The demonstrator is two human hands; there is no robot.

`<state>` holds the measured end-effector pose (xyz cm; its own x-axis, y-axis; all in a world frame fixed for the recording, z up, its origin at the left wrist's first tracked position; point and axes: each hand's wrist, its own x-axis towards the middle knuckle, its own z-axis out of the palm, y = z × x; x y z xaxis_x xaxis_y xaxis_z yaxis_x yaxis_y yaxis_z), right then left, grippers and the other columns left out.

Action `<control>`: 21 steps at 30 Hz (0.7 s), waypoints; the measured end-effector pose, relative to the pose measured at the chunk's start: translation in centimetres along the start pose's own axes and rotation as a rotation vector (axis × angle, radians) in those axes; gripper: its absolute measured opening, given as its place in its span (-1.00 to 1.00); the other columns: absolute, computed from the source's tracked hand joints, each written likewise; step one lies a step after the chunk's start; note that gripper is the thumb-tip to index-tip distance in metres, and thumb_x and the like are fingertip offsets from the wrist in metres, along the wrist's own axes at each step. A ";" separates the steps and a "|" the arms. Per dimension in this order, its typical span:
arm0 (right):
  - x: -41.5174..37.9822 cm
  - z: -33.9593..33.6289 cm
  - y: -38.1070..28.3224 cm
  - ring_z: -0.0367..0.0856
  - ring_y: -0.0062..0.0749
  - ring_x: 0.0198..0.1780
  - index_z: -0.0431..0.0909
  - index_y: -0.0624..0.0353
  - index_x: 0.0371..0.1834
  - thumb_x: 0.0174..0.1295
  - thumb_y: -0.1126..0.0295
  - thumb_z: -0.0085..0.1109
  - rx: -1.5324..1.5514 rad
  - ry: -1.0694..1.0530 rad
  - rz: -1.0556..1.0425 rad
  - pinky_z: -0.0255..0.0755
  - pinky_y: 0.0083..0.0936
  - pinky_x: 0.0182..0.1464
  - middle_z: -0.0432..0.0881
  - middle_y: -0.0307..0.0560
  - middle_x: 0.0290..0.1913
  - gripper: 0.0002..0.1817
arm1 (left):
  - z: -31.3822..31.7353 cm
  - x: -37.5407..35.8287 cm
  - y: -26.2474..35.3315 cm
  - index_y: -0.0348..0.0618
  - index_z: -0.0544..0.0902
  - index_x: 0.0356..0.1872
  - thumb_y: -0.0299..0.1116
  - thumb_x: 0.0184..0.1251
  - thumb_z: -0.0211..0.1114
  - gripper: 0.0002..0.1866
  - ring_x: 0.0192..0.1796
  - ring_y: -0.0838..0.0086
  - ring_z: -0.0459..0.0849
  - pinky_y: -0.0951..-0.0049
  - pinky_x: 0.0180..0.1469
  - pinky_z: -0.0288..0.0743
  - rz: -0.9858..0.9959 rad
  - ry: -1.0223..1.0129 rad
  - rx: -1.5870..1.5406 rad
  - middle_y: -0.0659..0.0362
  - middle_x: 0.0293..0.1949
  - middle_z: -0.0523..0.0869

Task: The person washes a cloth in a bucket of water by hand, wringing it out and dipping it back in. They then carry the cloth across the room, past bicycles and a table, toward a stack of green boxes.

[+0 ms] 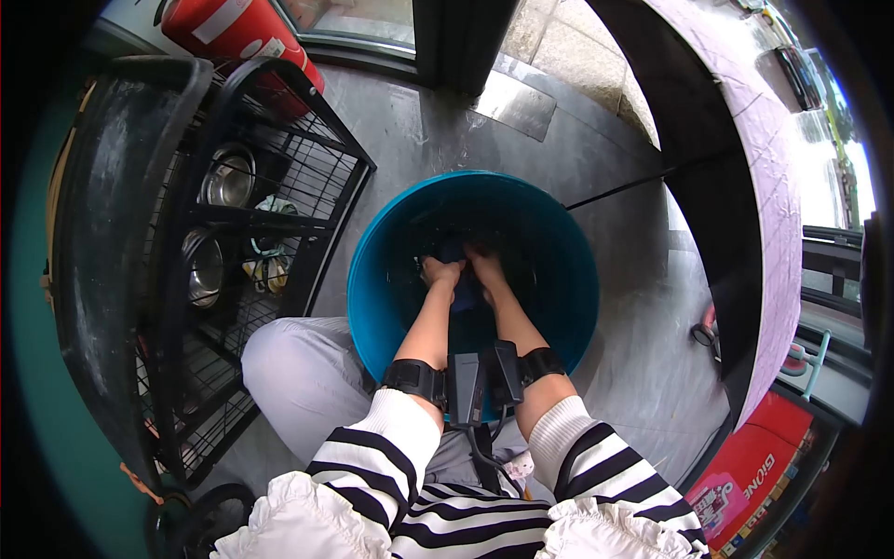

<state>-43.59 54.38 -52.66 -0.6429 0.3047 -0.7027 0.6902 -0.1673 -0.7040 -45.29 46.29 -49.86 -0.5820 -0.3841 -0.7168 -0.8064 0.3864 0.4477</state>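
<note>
A large teal-blue bucket (371, 279) stands on the floor in front of me, and both my forearms reach down into it. Deep inside, my left hand (441, 272) has its fingers curled round a dark blue cloth (453, 250). Close beside it, my right hand (484, 265) grips the same cloth from the other side. More dark fabric hangs between the wrists. The inside of the bucket is dark, with glints that look like water, so the cloth's lower part is hard to make out.
To the left stands a black wire rack (326, 224) holding metal bowls (229, 177). Behind it is a red fire extinguisher (228, 33). An open umbrella (745, 186), black inside and pale outside, rises on the right. A red box (745, 475) sits at lower right.
</note>
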 end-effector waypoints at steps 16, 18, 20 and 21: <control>2.7 -1.9 1.5 0.34 -0.37 -0.04 0.20 0.19 0.05 0.04 -0.16 -0.23 0.626 -0.514 0.557 0.17 -0.38 0.04 0.33 -0.05 -0.01 -0.32 | 0.7 2.3 -2.2 -0.26 0.42 -0.16 -0.22 -0.23 0.34 -0.45 -0.08 0.16 0.44 0.36 -0.05 0.29 0.217 0.034 -0.116 -0.09 -0.16 0.47; 0.5 -2.2 -1.6 0.34 -0.35 -0.04 0.21 0.20 0.05 0.01 -0.14 -0.14 0.448 -0.489 0.596 0.20 -0.36 0.02 0.31 -0.06 0.01 -0.31 | 0.3 2.6 -2.1 -0.26 0.42 -0.19 -0.24 -0.22 0.34 -0.49 -0.08 0.15 0.44 0.35 -0.05 0.29 0.218 0.085 -0.067 -0.09 -0.18 0.48; 2.6 -2.4 0.6 0.40 -0.39 -0.12 0.28 0.20 -0.03 0.02 -0.04 -0.07 0.435 -0.469 0.594 0.30 -0.44 -0.09 0.37 -0.08 -0.06 -0.42 | 0.1 3.3 -2.4 -0.27 0.43 -0.21 -0.25 -0.21 0.33 -0.52 -0.09 0.14 0.44 0.34 -0.06 0.29 0.223 0.133 -0.015 -0.09 -0.19 0.49; 3.1 -2.6 1.1 0.46 -0.43 -0.20 0.35 0.21 -0.10 0.03 0.05 0.00 0.423 -0.446 0.590 0.40 -0.53 -0.21 0.43 -0.09 -0.13 -0.52 | 0.2 3.8 -2.8 -0.27 0.44 -0.27 -0.27 -0.21 0.33 -0.56 -0.13 0.10 0.45 0.30 -0.08 0.29 0.243 0.194 -0.043 -0.08 -0.25 0.51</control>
<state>-43.97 57.56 -55.40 -0.3489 -0.3250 -0.8790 0.8282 -0.5458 -0.1270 -45.18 43.93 -53.94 -0.7644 -0.4390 -0.4722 -0.6421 0.4526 0.6187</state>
